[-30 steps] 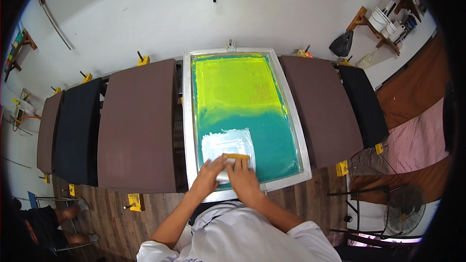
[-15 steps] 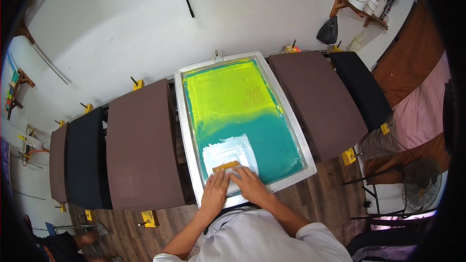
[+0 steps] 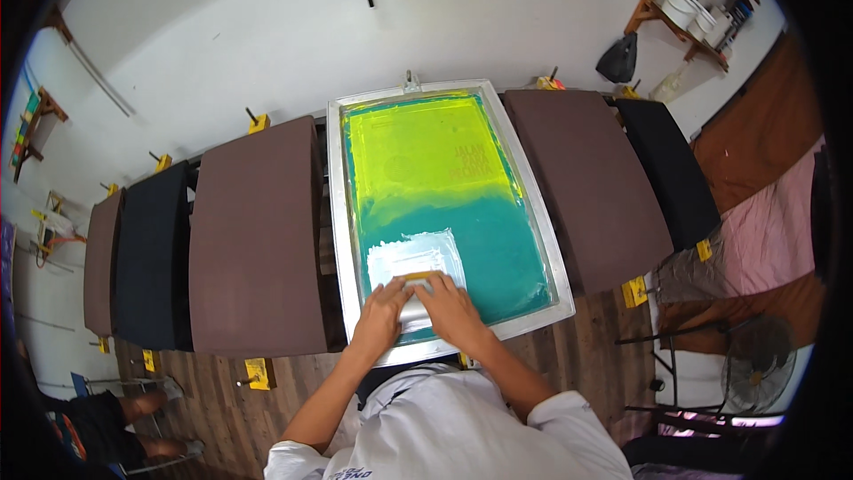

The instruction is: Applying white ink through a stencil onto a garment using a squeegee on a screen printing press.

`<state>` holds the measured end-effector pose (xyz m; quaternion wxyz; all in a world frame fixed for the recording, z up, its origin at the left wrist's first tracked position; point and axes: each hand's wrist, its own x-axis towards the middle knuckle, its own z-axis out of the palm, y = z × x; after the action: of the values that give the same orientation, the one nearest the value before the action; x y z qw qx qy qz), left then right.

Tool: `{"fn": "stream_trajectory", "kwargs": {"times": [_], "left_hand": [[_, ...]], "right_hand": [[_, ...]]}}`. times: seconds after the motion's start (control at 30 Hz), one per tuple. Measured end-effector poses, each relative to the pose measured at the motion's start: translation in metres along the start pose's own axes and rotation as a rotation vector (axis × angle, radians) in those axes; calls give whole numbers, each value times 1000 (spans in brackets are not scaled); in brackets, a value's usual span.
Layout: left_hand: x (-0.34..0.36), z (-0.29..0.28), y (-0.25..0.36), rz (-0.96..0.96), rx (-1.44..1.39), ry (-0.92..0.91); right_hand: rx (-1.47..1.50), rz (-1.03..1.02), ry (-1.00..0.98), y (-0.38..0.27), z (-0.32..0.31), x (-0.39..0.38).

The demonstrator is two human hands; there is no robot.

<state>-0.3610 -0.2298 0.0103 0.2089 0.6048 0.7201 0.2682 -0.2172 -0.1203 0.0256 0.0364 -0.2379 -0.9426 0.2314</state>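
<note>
A screen printing frame [image 3: 562, 289] with silvery metal edges lies before me. Its mesh is teal nearest me and lime yellow [image 3: 418, 142] at the far part, with faint lettering. White ink [image 3: 404, 253] covers a patch at the near left of the mesh. On this patch stands a squeegee [image 3: 421, 276], its yellowish-orange strip showing above my fingers. My left hand [image 3: 379, 318] grips its left side and my right hand [image 3: 449, 309] its right side, fingertips close together. My hands hide most of the squeegee.
Brown padded boards [image 3: 253, 240] flank the frame, with black boards [image 3: 666, 173] beyond. Yellow clamps [image 3: 259, 373] jut from the edges. A fan [image 3: 760, 364] stands at right; a wall shelf [image 3: 680, 31] holds white tubs. Another person's legs [image 3: 147, 413] show at lower left.
The squeegee and both hands have moved slightly away from me over the white ink. Less of the orange strip shows. The whole view has shifted a little.
</note>
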Motion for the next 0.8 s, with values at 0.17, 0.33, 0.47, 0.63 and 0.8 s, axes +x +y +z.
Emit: {"fn": "stream_trajectory", "kwargs": {"times": [0.17, 0.33, 0.47, 0.63, 0.8], "left_hand": [[-40, 0, 33, -39, -33, -79], [-19, -18, 33, -1, -109, 18], [22, -19, 10, -61, -88, 103], [8, 5, 5, -13, -30, 93], [-40, 21, 31, 35, 65, 20]], "right_hand": [[-6, -35, -55, -14, -2, -46], [19, 32, -197, -14, -30, -21], [45, 2, -62, 8, -27, 24], [17, -11, -45, 14, -13, 11], [43, 38, -73, -4, -10, -45]]}}
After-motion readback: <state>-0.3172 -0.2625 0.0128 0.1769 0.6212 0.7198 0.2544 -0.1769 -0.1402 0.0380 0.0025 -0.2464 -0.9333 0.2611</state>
